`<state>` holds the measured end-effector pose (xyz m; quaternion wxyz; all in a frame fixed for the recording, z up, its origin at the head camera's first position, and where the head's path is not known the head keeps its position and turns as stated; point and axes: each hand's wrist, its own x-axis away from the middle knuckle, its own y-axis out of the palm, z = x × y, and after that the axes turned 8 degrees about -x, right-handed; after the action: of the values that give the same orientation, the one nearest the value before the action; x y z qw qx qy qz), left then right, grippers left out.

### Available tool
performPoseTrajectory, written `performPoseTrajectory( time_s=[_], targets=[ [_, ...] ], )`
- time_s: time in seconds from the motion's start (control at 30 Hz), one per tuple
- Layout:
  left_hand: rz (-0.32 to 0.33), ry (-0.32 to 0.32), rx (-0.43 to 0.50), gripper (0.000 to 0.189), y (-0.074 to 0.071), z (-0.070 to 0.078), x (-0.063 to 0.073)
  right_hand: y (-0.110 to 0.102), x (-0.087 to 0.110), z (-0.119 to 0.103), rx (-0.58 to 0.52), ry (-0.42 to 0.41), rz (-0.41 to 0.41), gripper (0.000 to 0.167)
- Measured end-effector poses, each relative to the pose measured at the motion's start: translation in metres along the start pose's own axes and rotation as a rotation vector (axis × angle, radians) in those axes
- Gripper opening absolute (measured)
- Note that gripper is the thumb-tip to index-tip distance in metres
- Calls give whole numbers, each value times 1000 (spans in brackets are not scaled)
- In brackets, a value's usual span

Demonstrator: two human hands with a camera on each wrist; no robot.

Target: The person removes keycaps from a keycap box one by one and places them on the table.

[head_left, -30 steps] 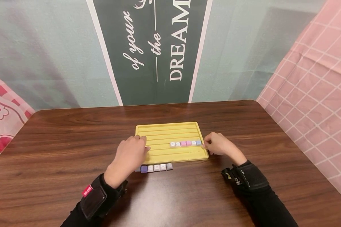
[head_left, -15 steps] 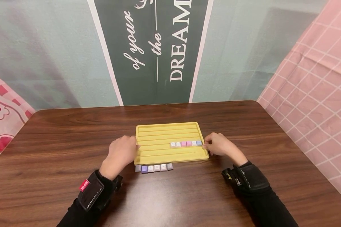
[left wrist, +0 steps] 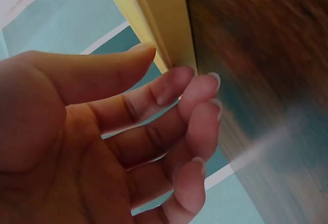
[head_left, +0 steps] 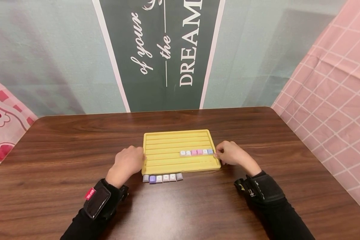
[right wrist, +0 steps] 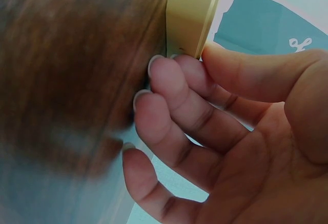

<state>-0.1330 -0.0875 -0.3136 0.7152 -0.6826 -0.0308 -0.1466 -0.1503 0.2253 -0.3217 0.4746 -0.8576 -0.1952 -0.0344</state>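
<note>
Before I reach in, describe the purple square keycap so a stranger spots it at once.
On the brown wood-grain table, find the yellow rectangular ridged tray. Along its near edge, outside it, lies a row of six small square keycaps. The purple square keycap is second from the left, the row's only purple one, between a grey keycap and a white keycap.

Head view: bright and fairly even, mostly sharp.
Worktop [head_left: 180,213]: pale, soft glare at its near middle; dark, soft shadow beside the left sleeve [head_left: 87,222].
Backdrop cloth [head_left: 63,50]: dull sheen, with broad darker patches.
Keycaps [head_left: 166,178]: lettering too small to read.
2 wrist views: dimmer than the head view; left hand [left wrist: 118,126] and right hand [right wrist: 220,121] fairly clear, fingers partly shaded; worktop blurred, carrying hazy bluish reflections.
</note>
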Motion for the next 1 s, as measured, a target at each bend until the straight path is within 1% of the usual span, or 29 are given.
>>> performPoseTrajectory(
  time_s=[0.37,0.7,1.0],
  targets=[
    [-22,15,3,18,1,0,-1,0,1,1,1,-7,-1,26],
    [-37,10,9,19,1,0,-3,0,-1,2,7,-6,2,25],
    [-36,4,-3,19,1,1,-3,0,-1,3,1,-10,-8,25]
  ],
)
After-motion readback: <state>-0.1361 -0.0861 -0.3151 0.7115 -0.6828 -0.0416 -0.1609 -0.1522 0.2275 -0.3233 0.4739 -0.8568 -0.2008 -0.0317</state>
